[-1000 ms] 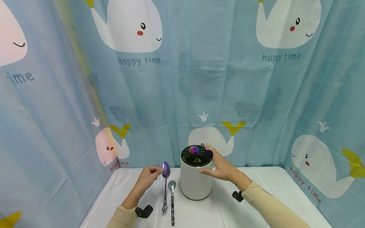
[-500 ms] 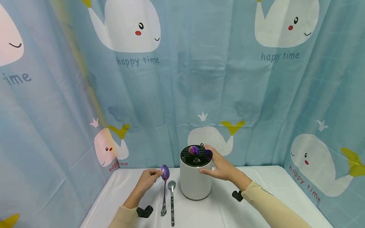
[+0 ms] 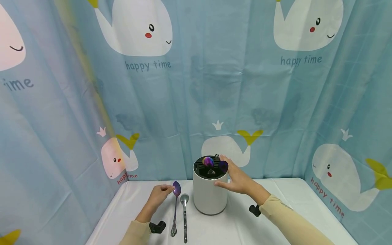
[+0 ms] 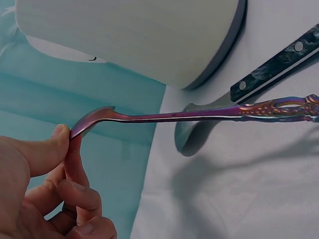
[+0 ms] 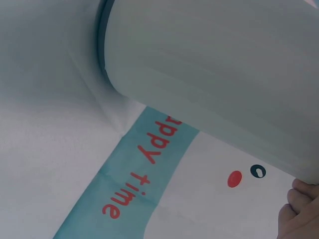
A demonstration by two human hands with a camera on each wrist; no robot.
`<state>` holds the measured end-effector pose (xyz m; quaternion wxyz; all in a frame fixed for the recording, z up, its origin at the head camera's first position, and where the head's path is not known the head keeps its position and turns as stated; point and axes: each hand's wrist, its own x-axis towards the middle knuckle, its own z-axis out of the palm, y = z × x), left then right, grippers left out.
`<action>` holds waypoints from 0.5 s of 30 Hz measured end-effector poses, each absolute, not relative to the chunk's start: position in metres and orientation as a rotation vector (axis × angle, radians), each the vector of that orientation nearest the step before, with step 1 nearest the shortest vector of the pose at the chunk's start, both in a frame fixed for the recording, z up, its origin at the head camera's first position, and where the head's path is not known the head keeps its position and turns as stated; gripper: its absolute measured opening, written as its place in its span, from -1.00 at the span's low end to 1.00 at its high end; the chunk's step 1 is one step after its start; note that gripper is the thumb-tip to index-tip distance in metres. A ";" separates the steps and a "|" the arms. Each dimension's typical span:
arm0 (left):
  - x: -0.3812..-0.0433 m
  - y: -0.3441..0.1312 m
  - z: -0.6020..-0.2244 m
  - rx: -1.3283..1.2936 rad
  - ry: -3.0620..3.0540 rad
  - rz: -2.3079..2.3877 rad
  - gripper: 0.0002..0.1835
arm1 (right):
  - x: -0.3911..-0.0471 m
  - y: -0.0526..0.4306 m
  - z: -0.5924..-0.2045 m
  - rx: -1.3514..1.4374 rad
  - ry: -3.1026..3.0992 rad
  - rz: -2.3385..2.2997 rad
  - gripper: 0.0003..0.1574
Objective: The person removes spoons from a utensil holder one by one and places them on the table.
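By the edge of its bowl, my left hand [image 3: 160, 195] pinches an iridescent purple spoon [image 4: 164, 117] between thumb and fingers. The spoon's ornate handle points toward me, and its shadow lies apart from it in the left wrist view. Just right of it, a second spoon [image 3: 184, 211] with a dark riveted handle lies on the table. My right hand [image 3: 237, 178] holds the upper right side of a white cylindrical utensil holder [image 3: 210, 195], thumb in front, other fingers behind. Purple spoon bowls [image 3: 209, 162] and a silver piece [image 3: 211, 172] show at its black slotted top.
A white cloth covers the table [image 3: 239, 228]. Behind and on both sides hangs a blue curtain [image 3: 196, 88] printed with whales. Black wrist devices [image 3: 157, 227] sit at both wrists.
My left hand has come slightly lower and toward me with the purple spoon, whose handle end has also shifted toward me. My right hand and the utensil holder stay put.
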<state>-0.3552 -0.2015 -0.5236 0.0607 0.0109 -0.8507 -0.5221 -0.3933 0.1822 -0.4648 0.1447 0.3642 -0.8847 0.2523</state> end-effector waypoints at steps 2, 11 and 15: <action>-0.356 -0.201 -0.527 0.050 -2.577 -1.582 -0.68 | -0.394 0.182 -0.465 1.052 -2.546 0.729 0.45; -0.359 -0.196 -0.540 0.119 -2.589 -1.587 -0.66 | -0.392 0.183 -0.463 1.056 -2.557 0.745 0.44; -0.362 -0.197 -0.546 0.151 -2.586 -1.585 -0.66 | -0.392 0.183 -0.464 1.052 -2.560 0.736 0.44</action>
